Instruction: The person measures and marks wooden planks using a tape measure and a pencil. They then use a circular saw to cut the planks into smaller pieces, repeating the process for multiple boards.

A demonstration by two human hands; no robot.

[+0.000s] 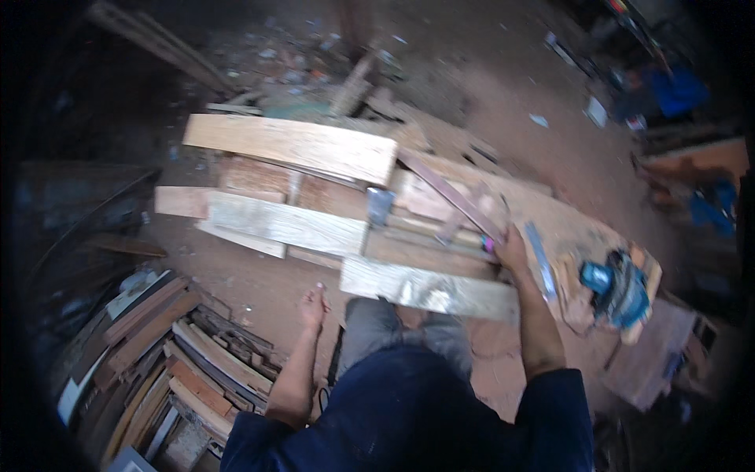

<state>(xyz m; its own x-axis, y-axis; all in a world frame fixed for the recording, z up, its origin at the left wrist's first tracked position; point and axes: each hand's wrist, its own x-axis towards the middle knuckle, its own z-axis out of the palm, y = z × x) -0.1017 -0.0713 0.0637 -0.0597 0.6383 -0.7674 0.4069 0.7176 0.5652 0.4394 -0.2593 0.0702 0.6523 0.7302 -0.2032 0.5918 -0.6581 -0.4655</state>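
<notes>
My right hand [513,253] is closed at the near end of a narrow reddish-brown wooden strip [452,193], which slants across the bench to the far left. Right beside its fingers is a small pink-and-dark object [488,244], too blurred to name. A pale, weathered board [429,287] lies along the bench's near edge, in front of my knees. My left hand [314,305] hangs low left of that board, fingers loosely apart and holding nothing visible. Further left are another greyish board [287,222] and a long light-coloured plank [291,143].
On the right end of the bench [582,236] sits a teal power tool [621,287], with a flat metal-coloured strip [540,259] nearby. Stacked wooden offcuts [189,354] fill the floor at lower left. Scrap and debris [291,67] lie beyond the bench.
</notes>
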